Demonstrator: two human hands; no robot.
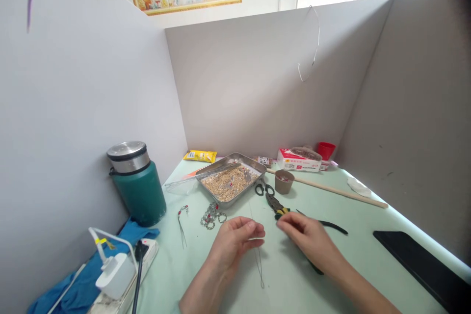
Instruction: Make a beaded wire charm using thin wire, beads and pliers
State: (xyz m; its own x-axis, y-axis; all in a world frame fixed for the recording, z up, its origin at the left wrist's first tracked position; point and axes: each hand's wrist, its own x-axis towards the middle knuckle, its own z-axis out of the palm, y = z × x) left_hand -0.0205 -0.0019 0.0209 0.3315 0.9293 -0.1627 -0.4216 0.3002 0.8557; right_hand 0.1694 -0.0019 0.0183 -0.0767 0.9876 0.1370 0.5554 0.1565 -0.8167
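Note:
My left hand pinches a thin wire between thumb and fingers; its looped end hangs below the hand. To the right, my right hand has thumb and forefinger pressed together, and whatever they hold is too small to make out. Pliers with dark jaws lie just beyond it, partly covered by the hand. Past my left hand rests a small heap of beaded metal chain. Further left lies a twisted wire piece with red beads. A metal tray of gold-coloured beads stands behind.
Scissors and a brown cup are near the tray. A wooden stick crosses the back right, before a tissue box. At left stand a green flask and a power strip. A black flat object lies right.

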